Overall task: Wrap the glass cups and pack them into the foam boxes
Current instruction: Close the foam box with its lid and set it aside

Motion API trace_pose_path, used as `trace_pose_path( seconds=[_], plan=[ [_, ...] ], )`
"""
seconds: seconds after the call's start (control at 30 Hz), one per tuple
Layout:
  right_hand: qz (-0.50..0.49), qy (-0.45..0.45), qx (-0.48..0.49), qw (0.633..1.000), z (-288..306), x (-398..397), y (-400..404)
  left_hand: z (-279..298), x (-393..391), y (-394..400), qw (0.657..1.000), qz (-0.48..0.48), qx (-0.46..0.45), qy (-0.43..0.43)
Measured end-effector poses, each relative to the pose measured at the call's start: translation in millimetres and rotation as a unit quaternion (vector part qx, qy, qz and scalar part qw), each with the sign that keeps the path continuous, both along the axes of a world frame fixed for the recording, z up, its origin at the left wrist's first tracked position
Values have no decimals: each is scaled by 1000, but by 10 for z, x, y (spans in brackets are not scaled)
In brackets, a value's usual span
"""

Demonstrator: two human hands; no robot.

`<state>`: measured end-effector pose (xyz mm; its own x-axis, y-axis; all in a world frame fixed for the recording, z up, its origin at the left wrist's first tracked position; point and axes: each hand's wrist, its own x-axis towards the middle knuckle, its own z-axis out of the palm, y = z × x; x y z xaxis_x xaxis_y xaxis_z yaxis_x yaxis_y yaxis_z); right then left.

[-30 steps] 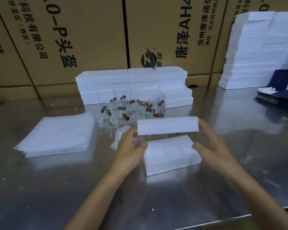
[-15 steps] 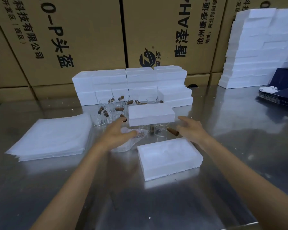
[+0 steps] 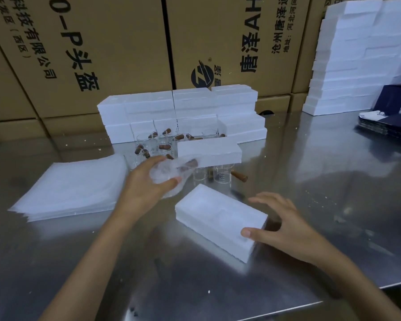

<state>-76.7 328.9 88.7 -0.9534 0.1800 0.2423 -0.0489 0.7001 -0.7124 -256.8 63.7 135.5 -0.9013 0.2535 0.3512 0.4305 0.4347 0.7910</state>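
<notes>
Head view: left hand grips a wrapped glass cup at frame centre, ready for packing; right hand, fingers spread, steadies the open foam box just below it.

Shiny steel counter with white crumbs, backed by a wall of big brown cardboard cartons printed with black Chinese text, dark blue cartons far right.

We see big brown cardboard boxes with black writing standing behind a shiny metal table. Dark blue flat boxes lie at its far right.
</notes>
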Motion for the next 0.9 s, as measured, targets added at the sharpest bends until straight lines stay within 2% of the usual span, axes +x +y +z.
trace_pose_path(
  seconds=[0.17,0.23,0.47,0.7,0.8,0.9],
  plan=[
    [19,-10,-133,991,0,-133,-109,231,271,165,989,-148,-26,-3],
    [44,-21,-138,989,15,-225,-86,242,300,225,984,-171,-39,-11],
    [50,-21,-122,991,-8,-578,-119,43,236,177,975,-188,-116,-34],
    [104,-13,-110,988,76,-795,-146,-205,152,74,969,-181,-168,16],
    [105,-10,-117,988,86,-835,-134,-314,195,84,973,-164,-156,36],
    [98,-19,-105,989,71,-869,-96,-427,249,73,981,-162,-109,16]
  ],
)
